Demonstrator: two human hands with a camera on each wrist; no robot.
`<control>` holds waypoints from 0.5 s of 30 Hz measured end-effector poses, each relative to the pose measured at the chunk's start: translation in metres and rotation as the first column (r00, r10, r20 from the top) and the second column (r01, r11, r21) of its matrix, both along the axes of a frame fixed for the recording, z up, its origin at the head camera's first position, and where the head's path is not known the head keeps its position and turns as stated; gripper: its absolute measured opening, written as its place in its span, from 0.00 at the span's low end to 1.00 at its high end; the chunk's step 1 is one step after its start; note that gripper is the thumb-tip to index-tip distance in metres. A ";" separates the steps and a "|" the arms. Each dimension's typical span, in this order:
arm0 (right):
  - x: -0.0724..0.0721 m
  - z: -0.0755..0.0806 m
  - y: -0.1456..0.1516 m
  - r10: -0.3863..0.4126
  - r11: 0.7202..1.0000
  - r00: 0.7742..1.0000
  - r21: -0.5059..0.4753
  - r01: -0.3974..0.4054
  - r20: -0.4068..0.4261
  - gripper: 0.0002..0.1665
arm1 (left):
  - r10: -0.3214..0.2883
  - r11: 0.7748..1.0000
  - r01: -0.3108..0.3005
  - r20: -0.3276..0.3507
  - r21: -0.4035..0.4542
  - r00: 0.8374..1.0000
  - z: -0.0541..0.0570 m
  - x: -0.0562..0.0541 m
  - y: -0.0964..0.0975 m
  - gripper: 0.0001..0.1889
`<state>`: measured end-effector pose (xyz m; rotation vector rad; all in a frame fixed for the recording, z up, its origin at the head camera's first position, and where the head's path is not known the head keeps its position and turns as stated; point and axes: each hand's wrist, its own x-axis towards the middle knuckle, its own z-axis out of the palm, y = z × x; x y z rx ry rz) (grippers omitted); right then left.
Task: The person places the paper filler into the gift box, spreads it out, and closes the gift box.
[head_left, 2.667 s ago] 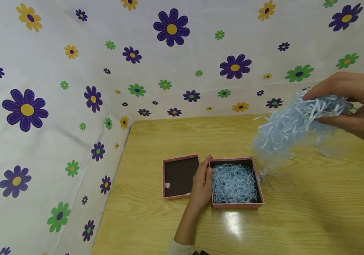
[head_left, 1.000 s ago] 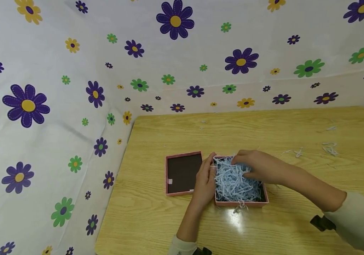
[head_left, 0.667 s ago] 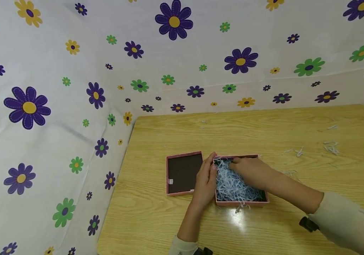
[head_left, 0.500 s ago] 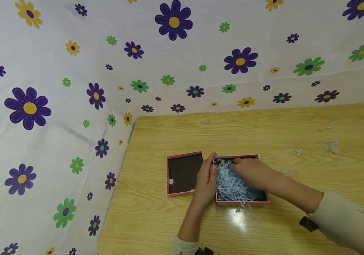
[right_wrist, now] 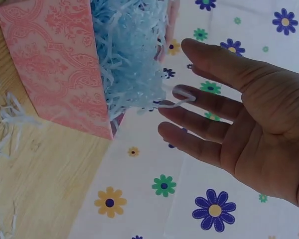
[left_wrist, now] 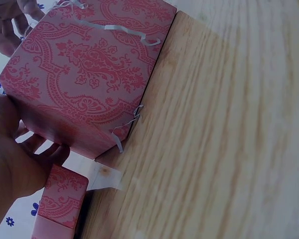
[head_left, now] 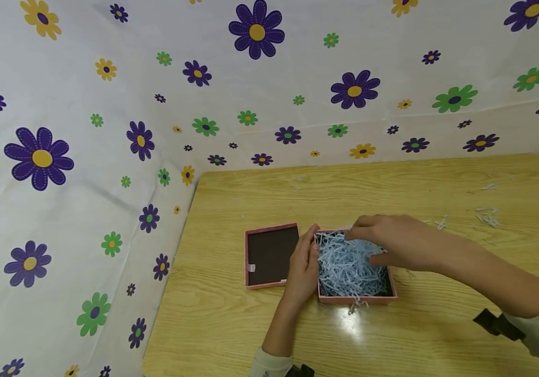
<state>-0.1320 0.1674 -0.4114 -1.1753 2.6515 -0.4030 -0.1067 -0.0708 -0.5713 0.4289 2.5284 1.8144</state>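
- The flowered cloth (head_left: 156, 31) rises beyond my left grip (head_left: 303, 267) and right grip (head_left: 403, 241), probably to screen off the surroundings.
- The desk (head_left: 222, 314) runs beneath both grips, giving everything one flat bed.
- The box (head_left: 359, 300) sits just right of my left grip and partly under my right, mouth up, which I take as leaving it open from above.
- The lid (head_left: 274, 256) lies just left of my left grip, inner side up, seemingly parked clear of my right.
- The shreds (head_left: 351, 269) lie heaped below my right grip, penned in by the box, though a few hang over its near wall.
- My left grip has its fingers laid along the box's left wall, not curled round it; I judge that it braces the box against sliding.
- My right grip is spread, clasping nothing, its fingertips just off the heap.
- The scraps (head_left: 487, 216) lie beyond and right of my right grip, likely strays.
- One strand (right_wrist: 182, 101) reaches my right grip's fingers, perhaps clinging.
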 end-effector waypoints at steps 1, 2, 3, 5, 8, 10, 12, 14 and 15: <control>0.000 -0.001 0.000 0.017 1.000 1.000 0.001 -0.017 0.009 0.34 | -0.001 1.000 0.001 0.000 0.001 1.000 0.000 0.000 0.000 0.26; 0.000 -0.002 -0.001 0.035 0.999 0.999 0.001 -0.035 0.020 0.34 | -0.001 1.000 0.001 0.002 0.002 1.000 0.000 0.000 -0.001 0.26; 0.001 -0.006 -0.002 0.051 0.999 0.998 0.002 -0.051 0.031 0.34 | -0.001 1.000 0.001 0.004 0.002 1.000 0.000 0.000 -0.001 0.26; 0.001 -0.015 -0.007 0.082 0.997 0.995 0.005 -0.083 0.049 0.34 | 0.000 1.000 0.000 0.005 0.004 1.000 0.000 0.000 -0.001 0.26; 0.002 -0.036 -0.016 0.124 0.992 0.990 0.017 -0.125 0.064 0.33 | -0.001 1.000 0.001 0.003 0.014 1.000 -0.001 0.000 -0.002 0.26; 0.002 -0.049 -0.024 0.128 0.990 0.989 0.046 -0.132 0.073 0.34 | -0.002 1.000 0.002 -0.002 0.018 1.000 -0.001 0.000 -0.001 0.26; 0.003 -0.062 -0.031 0.125 0.989 0.989 0.075 -0.130 0.078 0.33 | 0.000 1.000 0.000 -0.005 0.019 1.000 -0.002 -0.001 0.000 0.26; 0.003 -0.073 -0.038 0.116 0.986 0.990 0.108 -0.124 0.079 0.32 | 0.001 1.000 -0.001 -0.004 0.018 1.000 -0.001 -0.001 0.000 0.26; 0.003 -0.078 -0.041 0.112 0.984 0.991 0.129 -0.121 0.076 0.32 | 0.002 1.000 -0.002 -0.004 0.015 1.000 -0.001 -0.001 0.001 0.26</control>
